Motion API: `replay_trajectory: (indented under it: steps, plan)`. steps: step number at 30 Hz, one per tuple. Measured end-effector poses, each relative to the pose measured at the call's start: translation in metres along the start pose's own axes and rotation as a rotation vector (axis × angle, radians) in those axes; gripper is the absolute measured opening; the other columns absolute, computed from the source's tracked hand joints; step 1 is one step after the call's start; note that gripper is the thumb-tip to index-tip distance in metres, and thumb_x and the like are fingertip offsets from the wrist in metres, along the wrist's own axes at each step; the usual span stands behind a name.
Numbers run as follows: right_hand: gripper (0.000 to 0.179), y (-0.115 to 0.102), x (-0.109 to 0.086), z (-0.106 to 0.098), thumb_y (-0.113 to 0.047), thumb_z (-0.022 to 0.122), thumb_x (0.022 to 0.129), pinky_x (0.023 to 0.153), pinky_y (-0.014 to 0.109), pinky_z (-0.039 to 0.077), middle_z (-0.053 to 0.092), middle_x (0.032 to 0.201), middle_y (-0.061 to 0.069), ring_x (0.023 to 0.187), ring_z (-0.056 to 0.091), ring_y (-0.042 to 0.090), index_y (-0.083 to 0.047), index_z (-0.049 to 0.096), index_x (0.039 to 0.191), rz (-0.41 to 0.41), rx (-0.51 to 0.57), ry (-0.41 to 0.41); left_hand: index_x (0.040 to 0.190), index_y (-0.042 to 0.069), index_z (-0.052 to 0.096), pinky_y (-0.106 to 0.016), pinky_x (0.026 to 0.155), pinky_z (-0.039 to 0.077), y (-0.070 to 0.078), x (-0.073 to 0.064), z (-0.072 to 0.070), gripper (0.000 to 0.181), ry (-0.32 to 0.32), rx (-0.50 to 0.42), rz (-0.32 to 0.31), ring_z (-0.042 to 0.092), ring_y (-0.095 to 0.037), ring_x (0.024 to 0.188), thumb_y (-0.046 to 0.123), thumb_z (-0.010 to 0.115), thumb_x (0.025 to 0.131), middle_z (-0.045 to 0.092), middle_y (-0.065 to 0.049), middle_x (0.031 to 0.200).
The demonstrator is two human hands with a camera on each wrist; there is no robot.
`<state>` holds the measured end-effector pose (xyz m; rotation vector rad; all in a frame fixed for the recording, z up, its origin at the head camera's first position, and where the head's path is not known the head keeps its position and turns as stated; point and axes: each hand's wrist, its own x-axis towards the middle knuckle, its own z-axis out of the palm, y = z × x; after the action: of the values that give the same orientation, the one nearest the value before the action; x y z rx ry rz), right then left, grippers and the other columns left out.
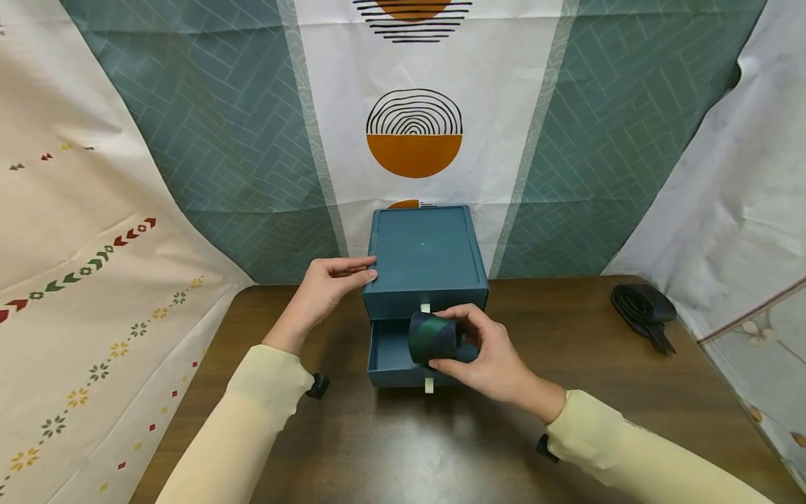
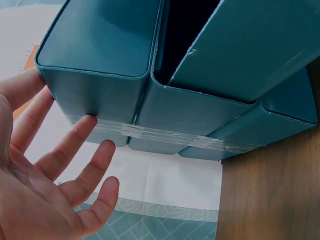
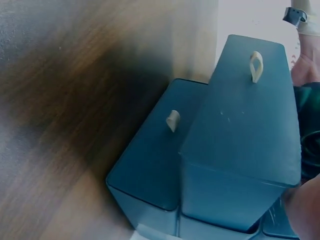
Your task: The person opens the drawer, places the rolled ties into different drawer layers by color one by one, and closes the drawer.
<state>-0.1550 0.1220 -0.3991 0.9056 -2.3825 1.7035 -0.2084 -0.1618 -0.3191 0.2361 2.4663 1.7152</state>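
A blue drawer unit (image 1: 423,248) stands against the cloth backdrop, with one drawer (image 1: 398,379) pulled out below its top section. Over this drawer, my right hand (image 1: 494,353) grips a rolled necktie (image 1: 431,337) in dark green and navy, thumb below and fingers above. In the right wrist view, the rolled necktie (image 3: 309,107) shows only at the right edge, partly behind the drawer front (image 3: 245,120). My left hand (image 1: 317,297) touches the unit's left side near the top; its fingers (image 2: 70,150) are spread and loosely bent in the left wrist view.
A black rolled necktie (image 1: 644,308) lies on the brown wooden table (image 1: 567,329) at the right, its end trailing forward. Pale loop pulls (image 1: 429,386) hang on the drawer fronts. Clear tape (image 2: 175,136) runs across the unit's side. Patterned cloths (image 1: 208,140) surround the table.
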Motion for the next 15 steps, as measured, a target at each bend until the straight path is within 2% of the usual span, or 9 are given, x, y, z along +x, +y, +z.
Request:
replay_trajectory:
  steps: [6,15]
  plan:
    - [0.058,0.0011,-0.0007,0.0036,-0.044,0.08,0.069,0.082,0.032,0.054,0.066,0.107,-0.01,0.09,0.063,0.007,-0.03,0.053,0.119,0.175,-0.125,-0.006,0.124,0.016,0.063,-0.04,0.1,0.045,-0.0002,0.0001,0.0009,0.039,0.002,0.005,-0.001,0.057,-0.017,0.116,0.028,0.067,0.087,0.064,-0.002,0.124]
    - [0.056,-0.0042,0.0056,0.0075,-0.046,0.077,0.073,0.075,0.025,0.055,0.065,0.105,-0.009,0.082,0.064,0.003,-0.02,0.057,0.119,0.335,-0.221,-0.06,0.124,0.015,0.063,-0.04,0.1,0.045,-0.0019,0.0008,-0.0005,0.039,-0.002,0.004,0.011,0.056,-0.017,0.116,0.027,0.067,0.087,0.064,-0.003,0.123]
